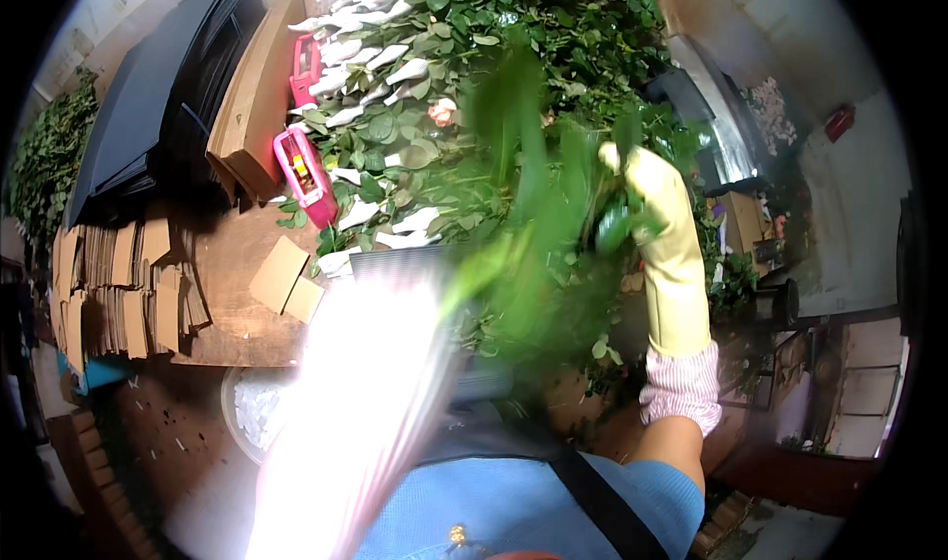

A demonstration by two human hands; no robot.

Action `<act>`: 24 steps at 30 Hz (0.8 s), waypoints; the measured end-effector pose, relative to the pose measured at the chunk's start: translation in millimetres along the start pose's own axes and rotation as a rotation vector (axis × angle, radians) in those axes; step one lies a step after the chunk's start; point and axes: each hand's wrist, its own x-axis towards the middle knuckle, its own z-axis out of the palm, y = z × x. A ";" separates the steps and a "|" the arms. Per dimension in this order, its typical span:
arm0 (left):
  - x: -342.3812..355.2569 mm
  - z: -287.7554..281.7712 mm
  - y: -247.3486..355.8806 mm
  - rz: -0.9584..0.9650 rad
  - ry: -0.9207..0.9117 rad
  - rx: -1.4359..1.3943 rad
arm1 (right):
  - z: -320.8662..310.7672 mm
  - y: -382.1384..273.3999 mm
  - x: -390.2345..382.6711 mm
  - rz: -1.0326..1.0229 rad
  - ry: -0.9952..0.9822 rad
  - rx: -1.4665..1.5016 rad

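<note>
Blurred green foliage [528, 224] fills the center of the frame between a yellow-gloved right hand [657, 187] and a left hand [395, 298] washed out by glare; whether either grip is closed on it cannot be told. White-wrapped leafy stems [408, 71] cover the surface [237, 313] at upper center, beside a pink case [317, 200].

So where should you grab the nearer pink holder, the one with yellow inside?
Pinch the pink holder by its long sides, probably near the middle, coming from the near left: it looks long and narrow, so a grip across it fits. Wooden tabletop shows there, while white wraps and leaves crowd its right.
</note>
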 end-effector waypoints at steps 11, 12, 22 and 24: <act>6.6 16.5 1.4 -0.270 0.003 -0.393 | -31.4 -13.3 -86.0 0.008 -0.188 -0.298; 8.0 14.5 2.2 -0.281 -0.020 -0.355 | -31.0 -9.9 -87.3 -0.067 -0.209 -0.337; 9.4 3.4 14.4 -0.477 0.044 -0.634 | -37.9 -42.2 -94.8 0.127 -0.219 -0.245; 11.2 6.4 14.1 -0.455 0.104 -0.674 | 2.0 -52.2 -108.6 0.742 -0.352 0.111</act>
